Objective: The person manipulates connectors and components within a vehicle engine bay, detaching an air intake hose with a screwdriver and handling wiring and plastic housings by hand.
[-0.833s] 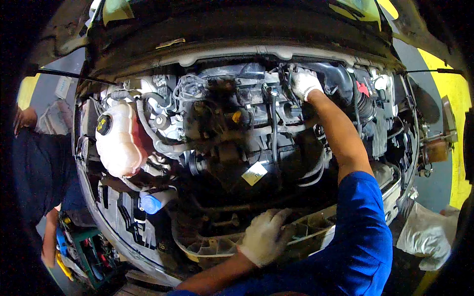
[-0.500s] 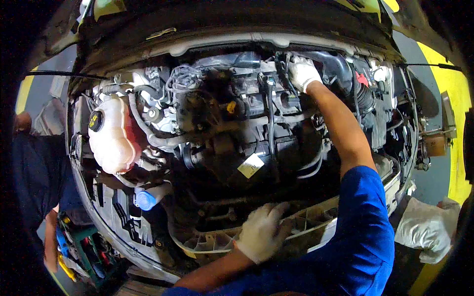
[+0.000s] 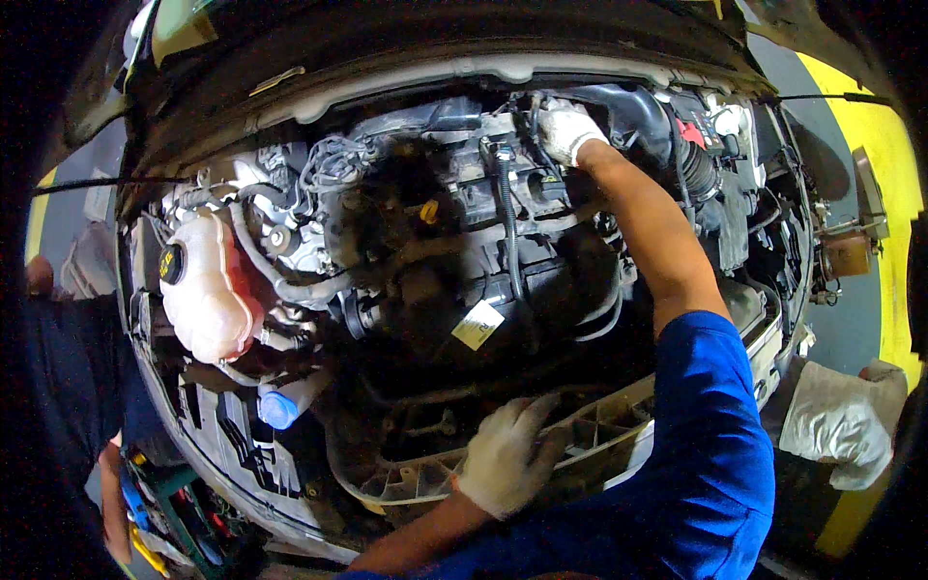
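My right hand [image 3: 568,132], in a white glove, reaches to the back of the engine [image 3: 483,232]. Its fingers are curled in beside a dark hose [image 3: 535,121] and the black air duct [image 3: 628,106]; what they grip is hidden. Near the front, my left hand [image 3: 510,456], gloved too, lies with its fingers stretched out over the front crossmember [image 3: 425,481] and holds nothing. A ribbed black tube [image 3: 507,208] runs down the middle of the engine. Below it a pale paper tag [image 3: 478,325] rests on a dark part.
At left are a coolant reservoir [image 3: 208,300] with pinkish liquid and a blue filler cap [image 3: 278,410]. The raised hood [image 3: 406,48] spans the top. Another person [image 3: 82,358] stands at the left, near a toolbox [image 3: 184,498]. A silvery cover [image 3: 839,420] is at right.
My view has tilted slightly, so the engine bay appears shifted to the left. Both hands stay at about the same places on the car.
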`<state>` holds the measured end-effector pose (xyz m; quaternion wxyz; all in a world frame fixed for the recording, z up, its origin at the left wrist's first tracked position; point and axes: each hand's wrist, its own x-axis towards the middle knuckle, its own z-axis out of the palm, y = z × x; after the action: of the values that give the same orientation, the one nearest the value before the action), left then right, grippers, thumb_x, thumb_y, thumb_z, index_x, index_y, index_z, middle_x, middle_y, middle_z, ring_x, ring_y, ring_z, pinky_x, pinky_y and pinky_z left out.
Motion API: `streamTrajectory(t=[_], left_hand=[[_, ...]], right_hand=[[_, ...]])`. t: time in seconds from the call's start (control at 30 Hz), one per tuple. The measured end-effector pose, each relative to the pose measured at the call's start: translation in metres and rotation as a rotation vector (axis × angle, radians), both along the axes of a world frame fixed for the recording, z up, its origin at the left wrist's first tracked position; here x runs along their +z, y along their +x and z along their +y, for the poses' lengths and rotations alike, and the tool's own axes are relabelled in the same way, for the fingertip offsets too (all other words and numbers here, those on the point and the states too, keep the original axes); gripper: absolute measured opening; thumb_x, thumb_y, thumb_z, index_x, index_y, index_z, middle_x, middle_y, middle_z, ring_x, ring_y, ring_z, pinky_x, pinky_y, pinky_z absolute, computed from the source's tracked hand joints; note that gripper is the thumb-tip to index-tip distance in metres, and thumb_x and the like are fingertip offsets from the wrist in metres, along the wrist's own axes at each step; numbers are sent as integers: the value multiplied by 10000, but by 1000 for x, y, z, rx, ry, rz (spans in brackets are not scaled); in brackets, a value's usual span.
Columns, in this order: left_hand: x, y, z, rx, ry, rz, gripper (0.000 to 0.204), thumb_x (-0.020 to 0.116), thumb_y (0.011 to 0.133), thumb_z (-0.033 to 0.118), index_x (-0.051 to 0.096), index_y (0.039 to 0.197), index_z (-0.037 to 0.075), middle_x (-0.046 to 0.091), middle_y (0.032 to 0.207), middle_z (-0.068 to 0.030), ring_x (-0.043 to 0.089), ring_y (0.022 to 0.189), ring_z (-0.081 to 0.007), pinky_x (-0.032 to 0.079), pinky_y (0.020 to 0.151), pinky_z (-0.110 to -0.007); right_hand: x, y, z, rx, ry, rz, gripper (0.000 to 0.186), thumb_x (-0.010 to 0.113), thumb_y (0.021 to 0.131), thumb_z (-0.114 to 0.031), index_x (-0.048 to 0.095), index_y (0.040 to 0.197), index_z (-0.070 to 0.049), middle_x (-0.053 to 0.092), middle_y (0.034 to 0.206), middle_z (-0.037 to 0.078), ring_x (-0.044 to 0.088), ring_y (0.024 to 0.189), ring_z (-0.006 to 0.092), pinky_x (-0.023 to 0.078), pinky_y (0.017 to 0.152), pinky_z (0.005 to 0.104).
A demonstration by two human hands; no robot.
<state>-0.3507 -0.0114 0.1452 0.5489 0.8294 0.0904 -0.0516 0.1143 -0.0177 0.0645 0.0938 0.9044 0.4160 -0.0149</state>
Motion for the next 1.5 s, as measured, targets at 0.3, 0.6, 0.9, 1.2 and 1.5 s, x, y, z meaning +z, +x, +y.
streamTrajectory(t=[0.3, 0.6, 0.9, 1.2, 1.5], left_hand=[[-1, 0, -3, 19, 3, -9, 441, 682, 906, 204, 604, 1308, 39, 645, 1187, -232, 626, 1085, -427, 518, 915, -499], [3, 2, -1, 19, -18, 19, 437, 686, 878, 174, 614, 1284, 29, 646, 1166, -238, 630, 1067, -423, 521, 907, -486], [2, -1, 0, 24, -25, 23, 449, 690, 873, 175, 612, 1288, 20, 647, 1155, -230, 628, 1049, -421, 515, 892, -493], [1, 4, 1, 21, -43, 7, 401, 694, 898, 196, 628, 1251, 16, 655, 1128, -231, 633, 1036, -413, 514, 881, -488], [-2, 3, -1, 4, -19, -20, 414, 675, 902, 162, 605, 1286, 23, 641, 1149, -233, 624, 1041, -429, 514, 890, -491]], right_hand=[[4, -1, 5, 23, 22, -26, 365, 554, 927, -286, 682, 1232, -132, 579, 1383, 190, 552, 1296, 361, 427, 1065, 530], [12, -9, 2, 27, -53, -11, 393, 526, 924, -165, 605, 1297, -72, 619, 1349, 197, 592, 1251, 377, 471, 1022, 522], [10, -17, -4, 74, 85, -20, 328, 570, 865, -174, 701, 1123, -20, 674, 1224, 226, 619, 1179, 388, 486, 987, 508], [3, -10, 3, 35, 73, -91, 302, 559, 886, -133, 695, 1112, 13, 697, 1166, 263, 672, 1110, 393, 513, 974, 479], [-5, -4, 5, 7, -1, -131, 313, 551, 912, -161, 699, 1171, -64, 704, 1227, 166, 657, 1176, 343, 477, 1025, 492]])
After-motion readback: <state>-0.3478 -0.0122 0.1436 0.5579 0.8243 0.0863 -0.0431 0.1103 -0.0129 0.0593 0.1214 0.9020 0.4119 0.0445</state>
